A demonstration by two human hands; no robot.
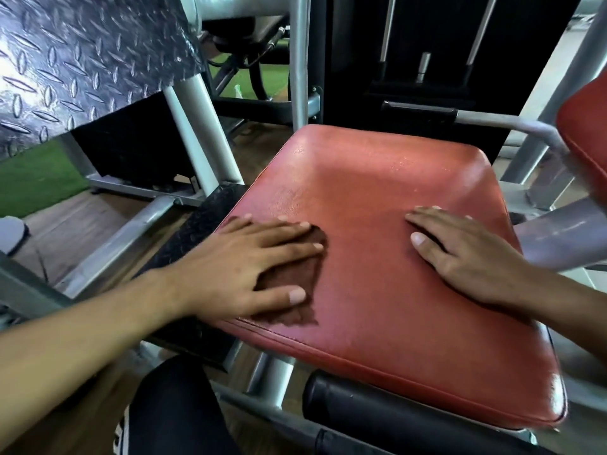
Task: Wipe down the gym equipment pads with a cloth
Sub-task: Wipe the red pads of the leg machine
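Red seat pad (387,198), glossy vinyl, creased, seamed front edge. One brown cloth (295,277) at its near-left corner, pressed flat under left hand (243,264), fingers spread straight. Right hand (460,251) flat on bare pad, fingers extended. Second red pad (584,126) at far right; two pads, one cloth.

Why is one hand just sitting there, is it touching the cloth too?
Apart. The head view shows the right hand flat on the red seat pad, with bare pad between it and the brown cloth under the left hand.
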